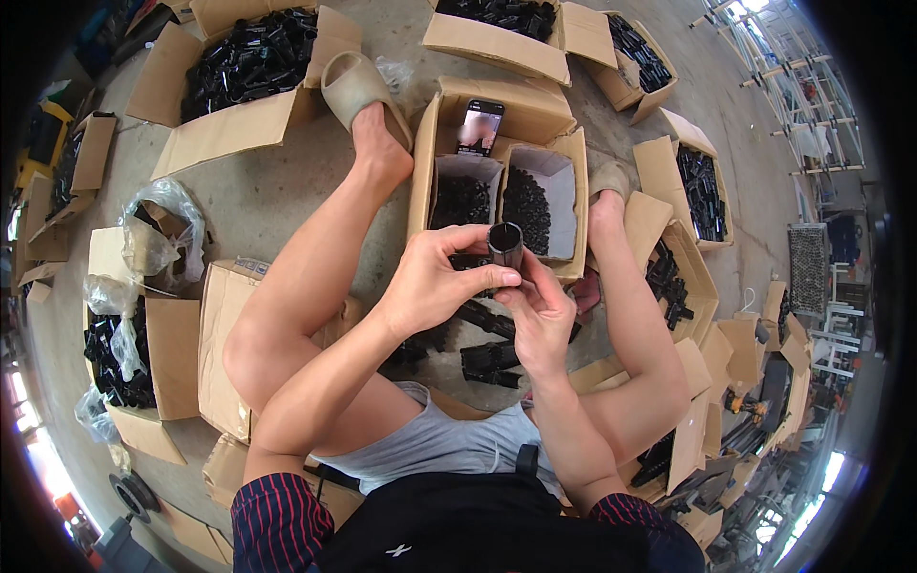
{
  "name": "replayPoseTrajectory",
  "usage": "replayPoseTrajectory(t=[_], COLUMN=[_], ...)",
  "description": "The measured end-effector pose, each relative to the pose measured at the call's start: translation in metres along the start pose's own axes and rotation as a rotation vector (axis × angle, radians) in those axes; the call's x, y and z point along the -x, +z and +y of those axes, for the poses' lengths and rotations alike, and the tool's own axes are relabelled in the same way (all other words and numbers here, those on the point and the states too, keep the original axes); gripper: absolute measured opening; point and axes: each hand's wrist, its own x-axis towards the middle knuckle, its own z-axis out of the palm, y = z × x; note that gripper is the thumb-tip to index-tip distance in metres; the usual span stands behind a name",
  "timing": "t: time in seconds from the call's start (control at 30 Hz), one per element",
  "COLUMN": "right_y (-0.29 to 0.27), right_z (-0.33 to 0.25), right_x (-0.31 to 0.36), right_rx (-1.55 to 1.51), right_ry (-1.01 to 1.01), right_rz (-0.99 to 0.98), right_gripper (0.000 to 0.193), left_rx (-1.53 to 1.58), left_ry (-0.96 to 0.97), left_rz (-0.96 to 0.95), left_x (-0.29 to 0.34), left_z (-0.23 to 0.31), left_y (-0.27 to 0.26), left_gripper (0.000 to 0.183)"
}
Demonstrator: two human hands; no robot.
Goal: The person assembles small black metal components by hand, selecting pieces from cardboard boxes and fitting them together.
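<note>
Held between both hands in the middle of the picture is a short black plastic tube (505, 246), its open round end facing up. My left hand (428, 277) pinches it from the left, with the thumb across its lower part. The fingers of my right hand (544, 320) close on the tube from below and the right; its far side is hidden. Just beyond the hands, two bins inside a cardboard box hold small black parts (527, 208) and more small black parts (462, 199). Between my legs, beneath the hands, lie longer black plastic pieces (490, 359).
A phone (479, 127) leans in the far part of the bin box (425, 162). Open cartons of black parts surround me, including a far-left carton (229, 119) and a right carton (702, 191). Plastic bags (162, 229) lie at left; metal racks (793, 86) stand at right.
</note>
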Motion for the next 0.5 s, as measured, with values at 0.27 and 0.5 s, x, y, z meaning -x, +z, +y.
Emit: replayPoseTrajectory(t=[0.27, 0.5], right_y=[-0.019, -0.018], right_z=[0.011, 0.066], right_x=[-0.045, -0.124], right_rx=[0.242, 0.697], right_ry=[-0.078, -0.049], right_rz=[0.103, -0.035], right_gripper=[0.044, 0.023], left_rx=[0.060, -0.253], left_ry=[0.019, 0.234], left_rz=[0.234, 0.506], left_x=[-0.006, -0.005], left_z=[0.031, 0.055], left_y=[-0.034, -0.079], left_gripper=[0.028, 0.025])
